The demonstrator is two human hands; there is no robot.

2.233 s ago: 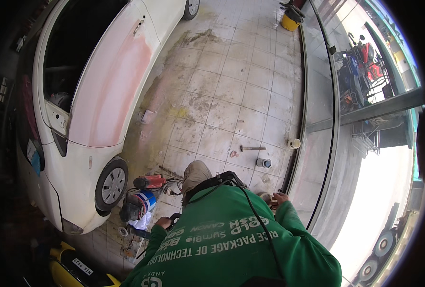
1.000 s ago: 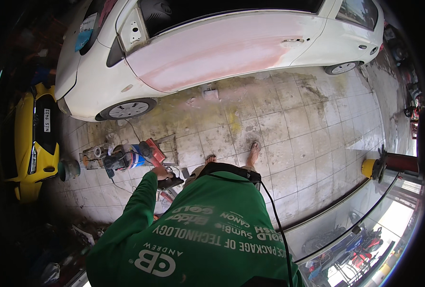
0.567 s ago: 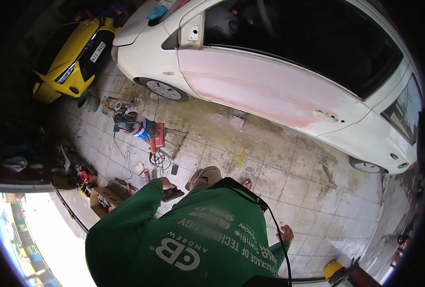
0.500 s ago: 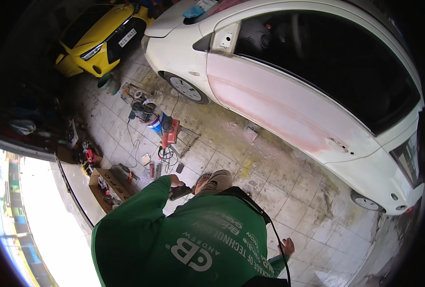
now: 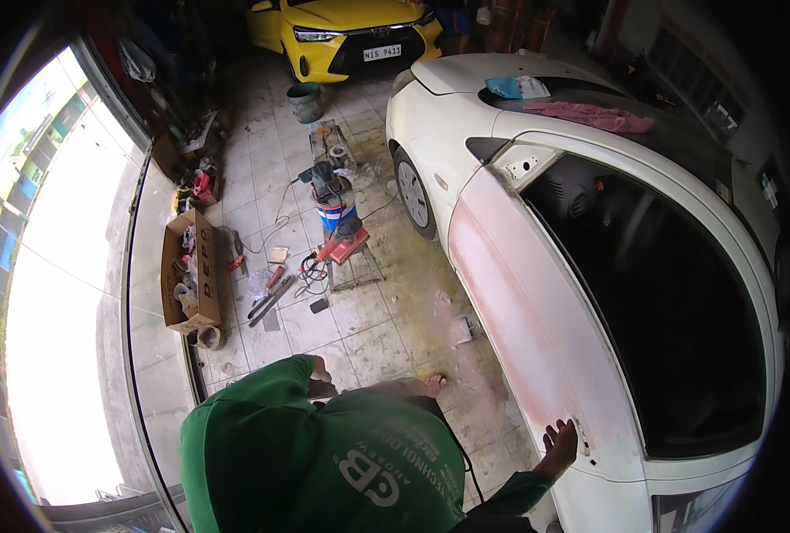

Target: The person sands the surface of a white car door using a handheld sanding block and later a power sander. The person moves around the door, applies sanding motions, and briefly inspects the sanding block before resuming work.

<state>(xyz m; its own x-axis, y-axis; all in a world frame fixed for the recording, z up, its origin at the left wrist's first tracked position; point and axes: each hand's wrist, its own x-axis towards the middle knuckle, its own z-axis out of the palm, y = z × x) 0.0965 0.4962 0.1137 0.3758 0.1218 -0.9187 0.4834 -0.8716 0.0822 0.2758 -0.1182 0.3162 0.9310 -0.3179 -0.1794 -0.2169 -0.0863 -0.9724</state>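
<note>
The white car (image 5: 706, 222) stands to my right, its front door (image 5: 524, 293) covered with pinkish, sanded-looking patches. Close to the door handle area (image 5: 581, 440) is my right hand (image 5: 561, 446), raised, fingers apart and slightly curled, with nothing visible in it. Whether the fingertips touch the door, I cannot tell. My left hand (image 5: 319, 369) hangs low by my left side, partly covered by the green sleeve (image 5: 262, 382). Its fingers look closed around a dark thing, mostly hidden by my body, that I cannot make out.
A low bench (image 5: 368, 266) ahead bears a red power tool (image 5: 343, 242), a blue-and-white can (image 5: 334, 213) and a dark power tool (image 5: 325, 180). Cords trail across the tiles. Left lies a cardboard box (image 5: 201, 275); beyond are a bucket (image 5: 305, 102) and a yellow car (image 5: 350, 40).
My view has turned, bringing the yellow car upright at the top and the door nearer. My right hand has risen from low at my side to the door handle area.
</note>
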